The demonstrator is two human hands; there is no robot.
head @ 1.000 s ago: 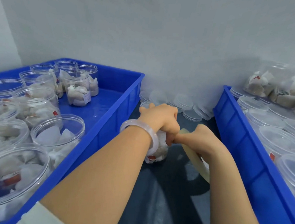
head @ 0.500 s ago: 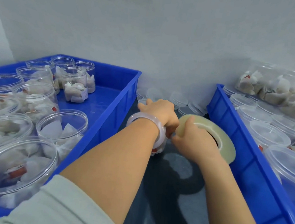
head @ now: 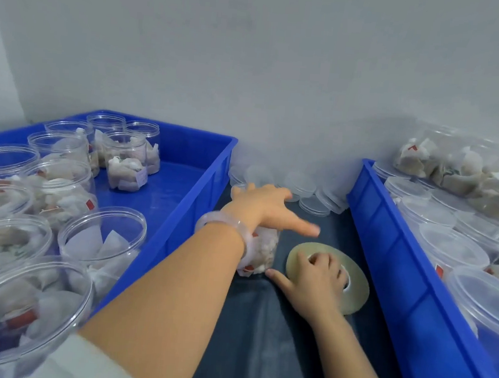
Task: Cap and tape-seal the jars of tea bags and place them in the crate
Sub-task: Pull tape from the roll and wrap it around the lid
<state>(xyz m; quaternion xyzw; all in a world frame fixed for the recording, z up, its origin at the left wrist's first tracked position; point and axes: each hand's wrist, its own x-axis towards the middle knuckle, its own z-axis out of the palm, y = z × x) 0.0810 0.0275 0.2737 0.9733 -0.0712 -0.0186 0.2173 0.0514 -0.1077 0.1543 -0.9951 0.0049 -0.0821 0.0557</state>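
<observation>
A small clear jar of tea bags [head: 262,250] stands on the dark surface between two blue crates. My left hand [head: 266,205] rests on top of it, fingers stretched forward and thumb pointing right; the cap is hidden under the palm. Just right of the jar, a roll of clear tape [head: 357,291] lies flat. My right hand [head: 315,279] lies on the roll with fingers curled into its core, and its thumb reaches left to the foot of the jar.
The left blue crate [head: 179,213] holds several uncapped jars of tea bags [head: 102,236]. The right blue crate [head: 400,277] holds capped jars [head: 454,249] and a clear bag of tea bags [head: 460,174]. Loose clear lids [head: 300,182] lie against the wall.
My right hand has brought the tape roll down from beside the jar and laid it flat on the surface. My left hand has opened its fingers over the jar's top.
</observation>
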